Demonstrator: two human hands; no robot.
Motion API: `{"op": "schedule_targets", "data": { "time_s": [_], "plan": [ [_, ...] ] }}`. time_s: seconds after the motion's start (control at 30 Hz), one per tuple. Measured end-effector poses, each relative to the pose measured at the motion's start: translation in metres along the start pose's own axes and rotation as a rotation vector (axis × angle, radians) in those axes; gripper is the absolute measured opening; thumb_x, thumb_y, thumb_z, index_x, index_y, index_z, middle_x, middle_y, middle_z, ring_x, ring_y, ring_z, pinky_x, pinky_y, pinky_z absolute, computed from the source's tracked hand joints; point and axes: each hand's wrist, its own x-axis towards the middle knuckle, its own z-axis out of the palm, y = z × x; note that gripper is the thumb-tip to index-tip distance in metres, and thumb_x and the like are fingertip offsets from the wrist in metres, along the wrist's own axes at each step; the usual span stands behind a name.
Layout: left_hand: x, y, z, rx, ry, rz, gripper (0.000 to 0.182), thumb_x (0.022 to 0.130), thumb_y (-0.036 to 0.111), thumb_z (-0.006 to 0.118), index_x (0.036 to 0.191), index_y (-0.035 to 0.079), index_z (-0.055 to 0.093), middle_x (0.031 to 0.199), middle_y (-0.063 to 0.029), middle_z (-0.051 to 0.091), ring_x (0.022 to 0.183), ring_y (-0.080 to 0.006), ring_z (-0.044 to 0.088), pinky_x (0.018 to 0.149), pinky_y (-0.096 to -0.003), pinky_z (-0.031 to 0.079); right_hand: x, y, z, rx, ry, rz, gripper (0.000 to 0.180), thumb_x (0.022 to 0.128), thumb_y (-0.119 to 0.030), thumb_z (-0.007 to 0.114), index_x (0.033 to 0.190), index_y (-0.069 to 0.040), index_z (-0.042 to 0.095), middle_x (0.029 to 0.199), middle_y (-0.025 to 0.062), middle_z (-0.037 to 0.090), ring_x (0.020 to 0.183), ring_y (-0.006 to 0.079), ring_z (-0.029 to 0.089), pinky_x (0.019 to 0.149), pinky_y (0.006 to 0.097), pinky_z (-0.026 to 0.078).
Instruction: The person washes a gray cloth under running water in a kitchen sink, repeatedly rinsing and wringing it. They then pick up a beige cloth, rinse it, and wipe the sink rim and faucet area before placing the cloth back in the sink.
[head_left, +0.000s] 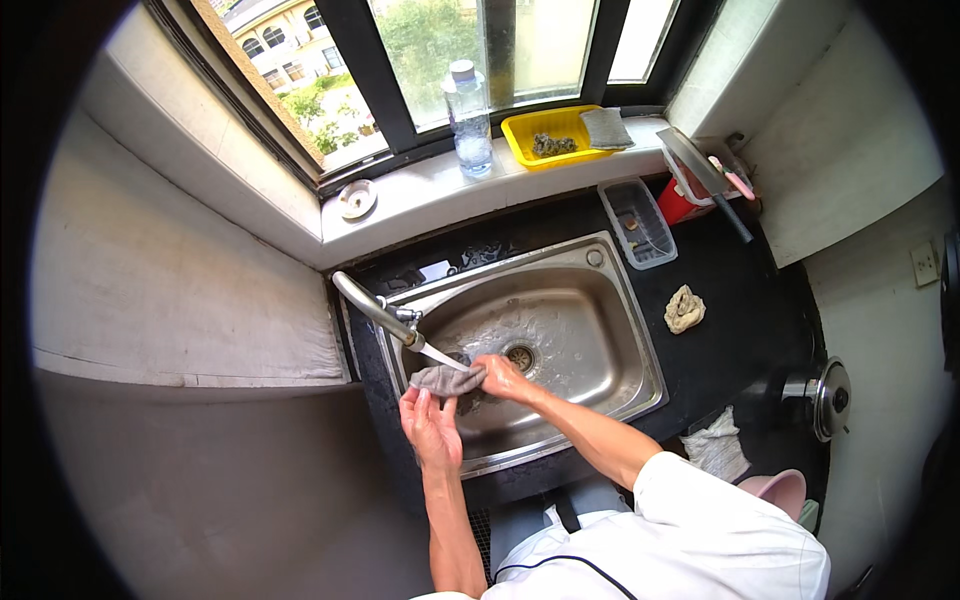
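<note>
Over the left part of a stainless steel sink (577, 322), both hands hold a wet grey cloth (448, 381). My left hand (433, 431) grips its left end from below. At the other end, my right hand (502, 377) is closed around the cloth near the drain (520, 358). A metal faucet (375, 311) reaches in from the left, and a stream of water (442, 356) runs from it onto the cloth between my hands.
On the black counter (720, 375) right of the sink lie a crumpled beige cloth (684, 310) and a clear plastic tray (637, 221). A cleaver (701, 176) rests across a red container (679, 199). The windowsill bears a plastic bottle (470, 124), a yellow tray (517, 139) and a small dish (357, 199).
</note>
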Motion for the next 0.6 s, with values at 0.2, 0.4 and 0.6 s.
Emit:
{"op": "schedule_targets", "data": {
  "time_s": [0.2, 0.4, 0.6],
  "plan": [
    [0.033, -0.054, -0.072, 0.164, 0.234, -0.485, 0.046, 0.101, 0.025, 0.058, 0.145, 0.011, 0.049, 0.144, -0.0077, 0.055, 0.128, -0.0255, 0.058, 0.107, -0.0577, 0.043, 0.02, -0.039, 0.012, 0.244, -0.205, 0.049, 0.023, 0.081, -0.022, 0.068, 0.093, -0.003, 0.072, 0.085, 0.0214, 0.073, 0.081, 0.0349, 0.073, 0.074, 0.0441, 0.057],
    [0.02, -0.084, -0.095, -0.188, -0.06, -0.444, 0.042, 0.104, 0.049, 0.049, 0.128, 0.017, 0.059, 0.125, -0.0044, 0.064, 0.118, -0.022, 0.062, 0.098, -0.0477, 0.054, -0.056, -0.114, 0.04, 0.463, -0.198, -0.308, 0.026, 0.079, -0.021, 0.067, 0.096, -0.002, 0.07, 0.088, 0.0246, 0.071, 0.09, 0.0426, 0.071, 0.079, 0.047, 0.054],
    [0.041, -0.102, -0.091, -0.232, -0.055, -0.401, 0.041, 0.104, 0.047, 0.048, 0.127, 0.015, 0.058, 0.128, -0.0054, 0.063, 0.119, -0.0218, 0.061, 0.099, -0.0451, 0.054, -0.072, -0.124, 0.046, -0.033, -0.046, -0.299, 0.024, 0.08, -0.024, 0.07, 0.086, -0.003, 0.059, 0.074, 0.0235, 0.066, 0.072, 0.0448, 0.068, 0.065, 0.0516, 0.054]
  ]
}}
